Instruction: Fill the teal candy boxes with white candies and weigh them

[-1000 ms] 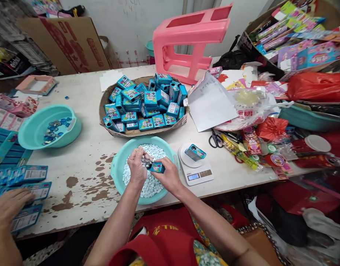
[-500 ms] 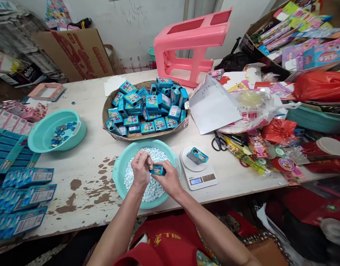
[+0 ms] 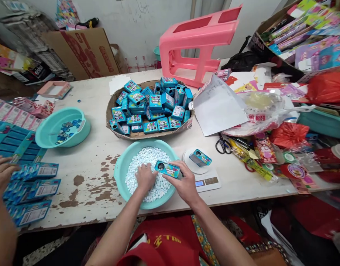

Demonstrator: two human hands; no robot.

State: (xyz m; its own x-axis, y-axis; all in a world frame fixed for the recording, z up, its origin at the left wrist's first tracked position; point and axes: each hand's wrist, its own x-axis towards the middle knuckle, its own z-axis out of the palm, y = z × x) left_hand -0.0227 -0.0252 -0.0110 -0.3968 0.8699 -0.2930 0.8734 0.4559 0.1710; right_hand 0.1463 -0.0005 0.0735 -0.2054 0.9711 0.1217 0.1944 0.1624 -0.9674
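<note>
My right hand (image 3: 184, 183) grips a small blue candy box (image 3: 167, 169) over the right side of a teal basin (image 3: 122, 166) full of white candies (image 3: 151, 157). My left hand (image 3: 145, 176) is down in the candies with its fingers curled into them. A second blue box (image 3: 201, 158) lies on the white digital scale (image 3: 207, 177) just right of the basin. Behind the basin, a shallow cardboard tray (image 3: 110, 101) holds a heap of several blue boxes (image 3: 151, 105).
Another person's hand (image 3: 0, 175) rests on flat blue cartons (image 3: 31, 188) at the left edge. A second teal basin (image 3: 61, 127) with small blue pieces stands left. A pink stool (image 3: 197, 44) lies at the back. Scissors (image 3: 222, 145), bags and packets crowd the right.
My left hand dropped from the box's end into the candies. My right hand moved the box slightly right and up. The other person's hand came back into view at the left.
</note>
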